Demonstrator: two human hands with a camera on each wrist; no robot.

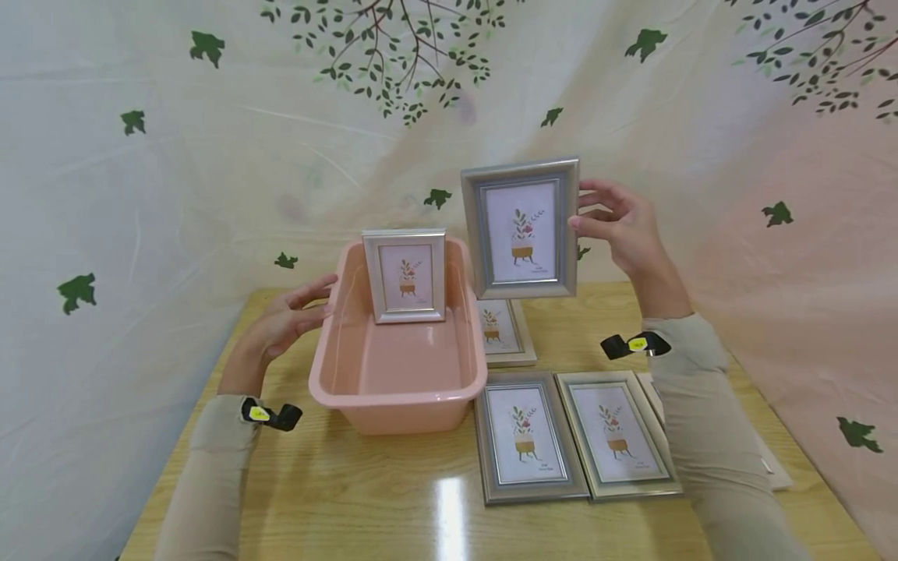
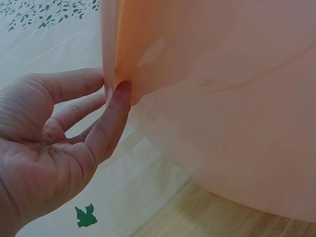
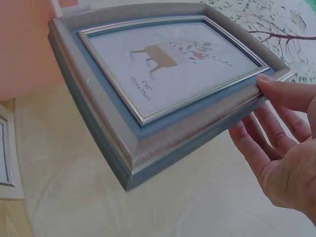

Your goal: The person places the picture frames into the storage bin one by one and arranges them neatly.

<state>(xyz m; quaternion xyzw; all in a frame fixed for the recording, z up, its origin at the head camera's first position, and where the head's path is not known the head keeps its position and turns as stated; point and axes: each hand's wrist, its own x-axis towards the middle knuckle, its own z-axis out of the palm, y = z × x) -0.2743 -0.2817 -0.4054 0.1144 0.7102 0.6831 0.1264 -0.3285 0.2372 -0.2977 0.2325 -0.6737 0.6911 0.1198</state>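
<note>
My right hand (image 1: 620, 226) pinches the right edge of a grey-blue picture frame (image 1: 474, 234), held upright in the air just right of the pink basin (image 1: 400, 401). In the right wrist view the thumb of the hand (image 3: 291, 158) lies on the front of the frame (image 3: 113, 123), with the fingers behind. My left hand (image 1: 286, 321) holds the left rim of the basin; the left wrist view shows the hand (image 2: 64, 138) pinching the basin wall (image 2: 222, 123) between thumb and fingers. A smaller silvery frame (image 1: 369, 273) leans upright inside the basin at its far end.
On the table (image 1: 337, 499), a grey frame (image 1: 536, 495) and a champagne-coloured frame (image 1: 634, 492) lie side by side at the right front. A cream frame (image 1: 526, 335) lies behind them, partly hidden by the held one. More frames lie partly under the right forearm. A printed cloth (image 1: 281, 156) hangs behind.
</note>
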